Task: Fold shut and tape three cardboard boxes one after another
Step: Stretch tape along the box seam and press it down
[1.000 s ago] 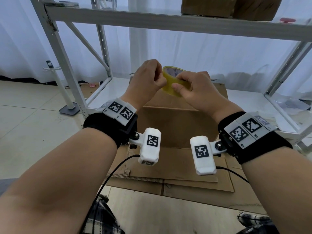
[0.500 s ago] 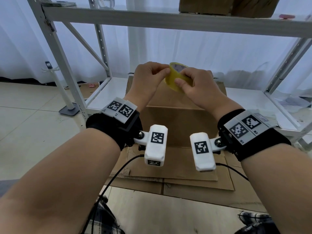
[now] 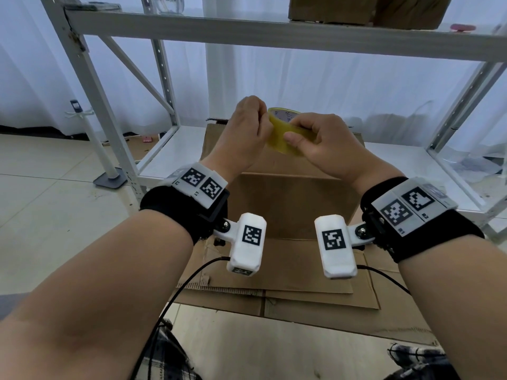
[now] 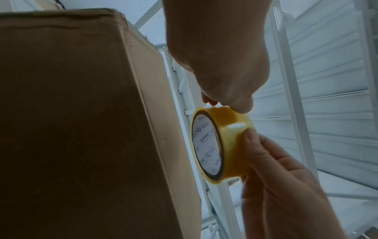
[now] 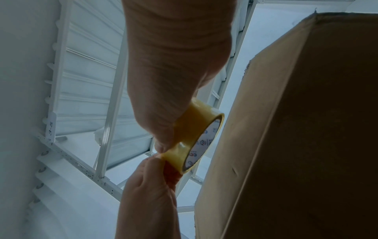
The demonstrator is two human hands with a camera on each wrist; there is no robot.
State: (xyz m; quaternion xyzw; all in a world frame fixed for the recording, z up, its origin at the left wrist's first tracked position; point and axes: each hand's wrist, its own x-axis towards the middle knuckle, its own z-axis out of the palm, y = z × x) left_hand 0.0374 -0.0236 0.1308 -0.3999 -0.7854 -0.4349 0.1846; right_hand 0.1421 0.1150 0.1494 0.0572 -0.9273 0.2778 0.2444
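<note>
A yellow tape roll (image 3: 282, 135) is held in the air over a closed brown cardboard box (image 3: 290, 204). My right hand (image 3: 296, 135) grips the roll from the right, thumb on its outer band. My left hand (image 3: 264, 124) pinches the roll's left rim with curled fingers. In the left wrist view the left fingertips (image 4: 241, 106) sit on top of the tape roll (image 4: 225, 145), beside the box (image 4: 81, 113). The right wrist view shows the tape roll (image 5: 194, 134) between both hands, next to the box (image 5: 306, 129). No loose tape end shows.
A white metal rack (image 3: 274, 31) stands over and behind the box, with more cardboard boxes (image 3: 365, 8) on its top shelf. Flattened cardboard sheets (image 3: 288, 286) lie on the floor in front. A white post on a grey base (image 3: 109, 179) stands left.
Both hands have stayed on the roll above the box. The roll has shifted a little and my left fingers have moved along its rim.
</note>
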